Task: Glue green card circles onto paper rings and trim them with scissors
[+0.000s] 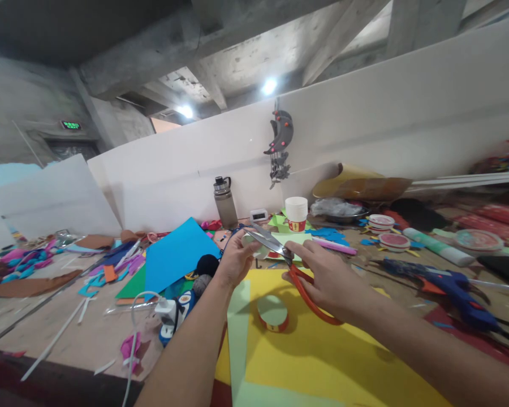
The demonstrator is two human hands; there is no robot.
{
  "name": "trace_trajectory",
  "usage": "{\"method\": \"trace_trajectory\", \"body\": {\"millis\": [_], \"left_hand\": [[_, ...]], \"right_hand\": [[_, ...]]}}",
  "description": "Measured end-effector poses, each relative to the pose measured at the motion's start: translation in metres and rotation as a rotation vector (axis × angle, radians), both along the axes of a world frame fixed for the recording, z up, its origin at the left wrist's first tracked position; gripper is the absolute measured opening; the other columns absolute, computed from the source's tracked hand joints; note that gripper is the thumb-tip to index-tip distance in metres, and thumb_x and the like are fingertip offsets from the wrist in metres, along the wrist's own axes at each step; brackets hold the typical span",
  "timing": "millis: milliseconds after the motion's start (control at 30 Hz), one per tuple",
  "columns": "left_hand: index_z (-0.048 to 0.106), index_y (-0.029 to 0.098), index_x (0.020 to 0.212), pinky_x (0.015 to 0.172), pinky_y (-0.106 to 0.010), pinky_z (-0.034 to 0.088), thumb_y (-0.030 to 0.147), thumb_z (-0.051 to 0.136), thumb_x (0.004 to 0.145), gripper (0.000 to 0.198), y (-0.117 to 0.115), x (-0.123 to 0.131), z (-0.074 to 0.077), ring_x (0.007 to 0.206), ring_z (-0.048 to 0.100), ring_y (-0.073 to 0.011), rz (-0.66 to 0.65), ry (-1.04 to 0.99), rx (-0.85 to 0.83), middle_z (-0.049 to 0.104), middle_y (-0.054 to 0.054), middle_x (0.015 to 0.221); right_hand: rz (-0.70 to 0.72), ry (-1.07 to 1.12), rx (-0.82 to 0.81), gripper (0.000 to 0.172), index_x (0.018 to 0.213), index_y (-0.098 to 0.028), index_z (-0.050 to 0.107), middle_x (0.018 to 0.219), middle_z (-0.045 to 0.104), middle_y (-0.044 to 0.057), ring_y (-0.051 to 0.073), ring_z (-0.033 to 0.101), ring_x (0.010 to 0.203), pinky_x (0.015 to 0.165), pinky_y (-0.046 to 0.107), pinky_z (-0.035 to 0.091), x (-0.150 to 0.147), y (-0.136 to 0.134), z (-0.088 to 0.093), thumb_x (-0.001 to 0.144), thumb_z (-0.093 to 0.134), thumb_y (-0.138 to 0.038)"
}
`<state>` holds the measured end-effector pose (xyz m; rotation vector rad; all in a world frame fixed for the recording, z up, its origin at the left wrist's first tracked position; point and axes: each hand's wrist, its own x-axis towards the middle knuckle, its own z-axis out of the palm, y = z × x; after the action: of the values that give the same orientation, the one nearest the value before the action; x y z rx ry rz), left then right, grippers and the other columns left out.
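My left hand point(236, 261) pinches a small pale green paper piece point(254, 249) between thumb and fingers. In my right hand point(324, 274) is a pair of scissors point(304, 294) with orange-red handles. Their parted blades point left, at the paper, over the yellow sheet point(314, 356); whether they touch the paper I cannot tell. Below the hands, a short red-and-yellow ring cut from a paper cup point(275, 326) sits on the yellow sheet, with a pale green disc point(272, 308) on top. Pale green paper point(238, 339) shows under the yellow sheet's left side.
A stack of paper cups point(296, 212) and a bottle point(225, 203) stand behind. Blue sheets point(178, 254) and a power strip with a white plug point(166, 312) lie left. A blue glue gun point(449, 288) and decorated discs point(393, 242) lie right.
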<state>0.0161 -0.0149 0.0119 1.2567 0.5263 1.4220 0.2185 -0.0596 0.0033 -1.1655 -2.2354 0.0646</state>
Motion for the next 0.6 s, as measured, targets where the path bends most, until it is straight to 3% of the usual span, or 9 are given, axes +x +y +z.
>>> {"method": "trace_trajectory", "body": {"millis": [133, 333, 600], "left_hand": [[0.067, 0.015, 0.081, 0.057, -0.021, 0.041, 0.028, 0.09, 0.055, 0.037, -0.002, 0.0, 0.004, 0.057, 0.056, -0.0092, -0.001, 0.013, -0.031, 0.065, 0.001, 0.068], [0.067, 0.015, 0.081, 0.064, -0.021, 0.045, 0.026, 0.091, 0.051, 0.04, -0.002, -0.004, 0.008, 0.065, 0.06, -0.0111, 0.005, 0.027, -0.047, 0.068, 0.0, 0.072], [0.065, 0.016, 0.081, 0.061, -0.021, 0.046, 0.02, 0.091, 0.051, 0.039, 0.003, -0.011, 0.007, 0.064, 0.061, -0.011, 0.024, 0.035, -0.066, 0.068, 0.001, 0.071]], "right_hand": [[-0.013, -0.018, 0.003, 0.045, 0.133, -0.017, 0.05, 0.101, 0.061, 0.012, 0.024, 0.061, 0.079, 0.07, 0.035, 0.048, 0.0, 0.0, 0.0, 0.091, 0.047, -0.033], [-0.022, -0.052, -0.008, 0.047, 0.135, -0.016, 0.05, 0.102, 0.061, 0.013, 0.024, 0.061, 0.077, 0.069, 0.035, 0.047, 0.002, -0.002, 0.001, 0.091, 0.047, -0.031], [-0.017, -0.063, 0.005, 0.046, 0.134, -0.015, 0.051, 0.101, 0.064, 0.014, 0.022, 0.06, 0.074, 0.066, 0.034, 0.045, 0.002, 0.0, 0.0, 0.091, 0.047, -0.031]]}}
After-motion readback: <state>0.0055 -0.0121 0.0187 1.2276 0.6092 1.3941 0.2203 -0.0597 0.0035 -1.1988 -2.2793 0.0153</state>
